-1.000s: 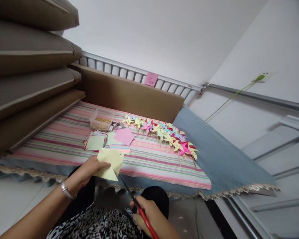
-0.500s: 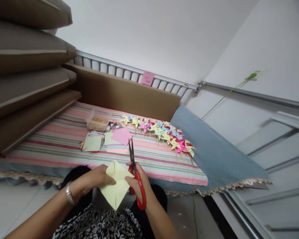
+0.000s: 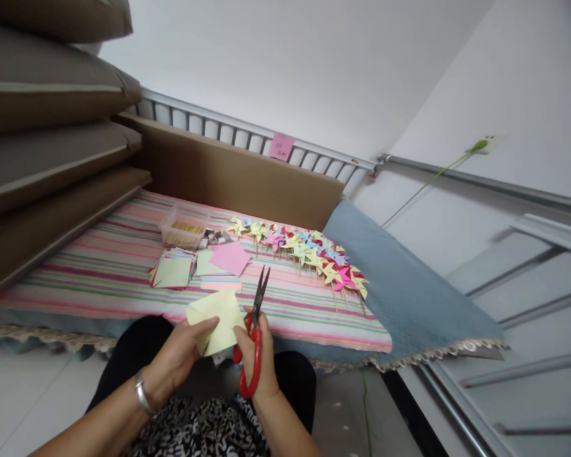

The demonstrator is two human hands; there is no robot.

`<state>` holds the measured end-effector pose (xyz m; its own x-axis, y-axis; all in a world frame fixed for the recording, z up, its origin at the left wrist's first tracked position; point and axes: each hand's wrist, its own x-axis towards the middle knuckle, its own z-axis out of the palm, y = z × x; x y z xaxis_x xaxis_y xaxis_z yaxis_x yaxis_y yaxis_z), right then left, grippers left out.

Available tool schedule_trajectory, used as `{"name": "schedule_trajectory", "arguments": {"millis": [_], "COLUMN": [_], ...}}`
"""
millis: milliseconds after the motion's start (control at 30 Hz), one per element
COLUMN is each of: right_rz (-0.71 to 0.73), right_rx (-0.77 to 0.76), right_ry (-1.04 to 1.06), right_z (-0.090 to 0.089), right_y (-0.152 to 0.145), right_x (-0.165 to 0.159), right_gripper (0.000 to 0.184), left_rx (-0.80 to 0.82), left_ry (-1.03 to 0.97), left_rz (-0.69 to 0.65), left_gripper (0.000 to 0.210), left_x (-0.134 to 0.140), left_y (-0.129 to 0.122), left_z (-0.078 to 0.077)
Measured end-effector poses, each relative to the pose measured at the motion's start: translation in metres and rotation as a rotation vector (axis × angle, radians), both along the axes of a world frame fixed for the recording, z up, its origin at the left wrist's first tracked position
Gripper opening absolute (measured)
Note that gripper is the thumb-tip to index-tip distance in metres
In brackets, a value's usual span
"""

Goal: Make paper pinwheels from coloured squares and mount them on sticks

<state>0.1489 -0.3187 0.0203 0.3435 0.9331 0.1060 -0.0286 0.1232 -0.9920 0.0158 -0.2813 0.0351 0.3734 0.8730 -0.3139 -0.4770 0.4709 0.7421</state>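
Observation:
A square of pale yellow paper (image 3: 217, 315) hangs over my lap, pinched at its left side by my left hand (image 3: 183, 349), which wears a silver bangle. My right hand (image 3: 261, 355) has the red-handled scissors (image 3: 255, 336) in its grip, blades a little apart and pointing up and away. The thumb of that hand lies close to the paper's lower right side; whether it presses on the paper I cannot tell. Beyond lie a pile of paper squares (image 3: 172, 271) and a pink sheet (image 3: 230, 258) on a striped cloth (image 3: 124, 254).
Several paper pinwheels (image 3: 314, 257) on sticks lie in rows at right. A clear plastic box (image 3: 184, 227) of sticks stands behind the paper, beside small grey pieces (image 3: 216, 237). Thick brown cushions (image 3: 52, 152) are stacked at left. A metal rail (image 3: 219, 127) runs behind.
The yellow paper has been turned, so a corner no longer points straight down at me. The scissors have tilted to the right, and both hands have shifted slightly.

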Motion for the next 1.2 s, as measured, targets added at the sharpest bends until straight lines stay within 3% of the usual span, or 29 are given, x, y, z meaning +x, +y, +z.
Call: {"name": "schedule_trajectory", "arguments": {"millis": [100,267,433,733,1200], "right_rz": [0.137,0.386,0.53,0.56,0.462], "right_rx": [-0.095,-0.344,-0.414,-0.573,-0.491], "right_ry": [-0.092,-0.319,-0.525,-0.52,-0.396], "right_z": [0.001,0.0,0.006,0.025,0.011], "right_y": [-0.011,-0.04,-0.058,-0.056,-0.055], "right_x": [0.008,0.033,0.044,0.037,0.032], "right_gripper": [0.036,0.034,0.026,0.024,0.013], "left_rx": [0.042,0.12,0.153,0.11,0.124], "left_ry": [0.093,0.208,0.323,0.441,0.422], "left_rz": [0.065,-0.046,-0.052,-0.037,-0.043], "left_gripper": [0.046,0.046,0.04,0.035,0.037], "left_x": [-0.014,-0.042,-0.047,-0.037,-0.029], "left_y": [0.011,0.028,0.033,0.025,0.023], "left_z": [0.001,0.002,0.002,0.016,0.015]}}
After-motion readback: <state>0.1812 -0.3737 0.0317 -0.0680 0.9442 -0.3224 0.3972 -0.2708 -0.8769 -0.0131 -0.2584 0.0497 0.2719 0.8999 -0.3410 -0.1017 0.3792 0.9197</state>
